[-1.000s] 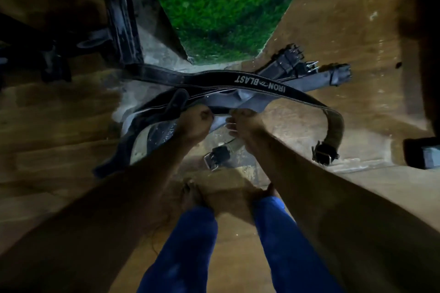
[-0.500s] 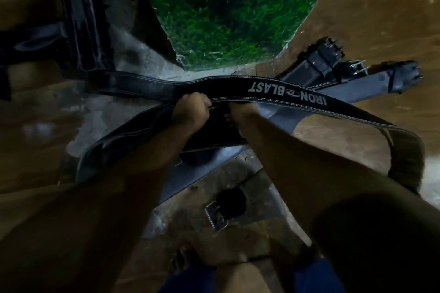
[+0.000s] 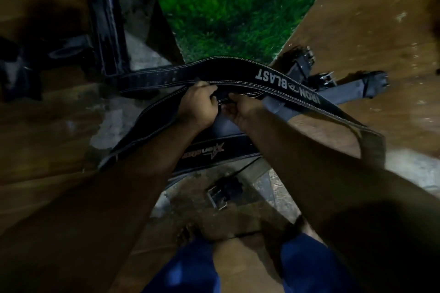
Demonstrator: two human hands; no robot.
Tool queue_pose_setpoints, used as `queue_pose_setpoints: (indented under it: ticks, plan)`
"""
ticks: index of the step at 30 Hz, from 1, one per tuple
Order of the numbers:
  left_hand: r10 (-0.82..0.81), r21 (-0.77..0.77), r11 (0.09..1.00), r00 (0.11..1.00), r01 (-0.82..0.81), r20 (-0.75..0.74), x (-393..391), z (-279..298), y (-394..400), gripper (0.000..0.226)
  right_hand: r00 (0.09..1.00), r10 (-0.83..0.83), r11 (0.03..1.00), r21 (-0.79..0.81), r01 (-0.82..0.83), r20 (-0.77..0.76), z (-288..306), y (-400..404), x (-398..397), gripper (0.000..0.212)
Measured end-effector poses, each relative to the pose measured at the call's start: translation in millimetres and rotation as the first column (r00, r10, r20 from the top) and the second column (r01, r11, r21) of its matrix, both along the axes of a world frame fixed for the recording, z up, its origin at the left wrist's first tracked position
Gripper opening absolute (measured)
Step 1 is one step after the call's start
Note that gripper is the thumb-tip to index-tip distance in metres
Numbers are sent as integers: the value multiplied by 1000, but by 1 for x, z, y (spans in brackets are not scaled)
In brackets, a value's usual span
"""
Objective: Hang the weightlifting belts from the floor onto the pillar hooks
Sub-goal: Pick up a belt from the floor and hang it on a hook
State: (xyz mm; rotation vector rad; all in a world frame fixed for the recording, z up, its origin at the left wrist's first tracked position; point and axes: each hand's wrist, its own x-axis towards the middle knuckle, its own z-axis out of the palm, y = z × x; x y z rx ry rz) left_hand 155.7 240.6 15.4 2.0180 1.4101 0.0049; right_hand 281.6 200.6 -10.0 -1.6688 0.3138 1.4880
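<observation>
Left hand (image 3: 198,104) and right hand (image 3: 240,110) are both curled around the bunched middle of the belts, knuckles nearly touching, so it's a two-fisted grab at the widest part. Top belt (image 3: 289,83) is the black one with white stitching and IRON BLAST lettering; its ends droop off to both sides, the right tail sagging down past the right forearm. Under it sits a second belt (image 3: 214,150) with a red star logo, and another buckle (image 3: 217,196) lies on the floor (image 3: 371,59) near the feet. More buckled ends (image 3: 326,79) poke out toward the grass edge.

My read: these are thick leather, stiff across the width but floppy lengthwise, and a stack of them won't be light. Holding mid-span keeps it balanced, though the buckle ends will swing. For the hook I'd shift toward the buckle end. No hooks visible, just a dark post (image 3: 107,19) at upper left.
</observation>
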Motion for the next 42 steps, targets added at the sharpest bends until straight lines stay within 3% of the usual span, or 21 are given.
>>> queue_pose_setpoints:
  ticks: [4, 12, 21, 28, 32, 35, 42]
  plan:
    - [-14, 40, 999, 999, 15, -31, 3, 77, 6, 41, 1000, 17, 999, 34, -16, -18, 76, -2, -5, 18]
    - [-60, -69, 996, 998, 58, -32, -6, 214, 15, 43, 997, 41, 998, 57, -37, -66, 221, -12, -16, 18]
    - [-4, 44, 999, 1000, 5, -15, -14, 341, 13, 41, 987, 13, 991, 137, 9, -159, 354, -27, -34, 18]
    - [53, 96, 994, 995, -61, 87, -24, 453, 9, 48, 994, 82, 971, 232, -62, -74, 469, -34, -41, 9]
    - [127, 107, 982, 967, -153, 221, -34, 513, -2, 44, 991, 130, 943, 310, -121, -8, 532, -40, -44, 19]
    - [169, 114, 971, 938, -212, 302, -38, 556, -10, 41, 980, 198, 913, 363, -187, 7, 574, -51, -42, 10]
    - [263, 51, 952, 891, -302, 369, -28, 646, -38, 60, 937, 345, 805, 496, -327, 57, 664, -88, -27, 15]
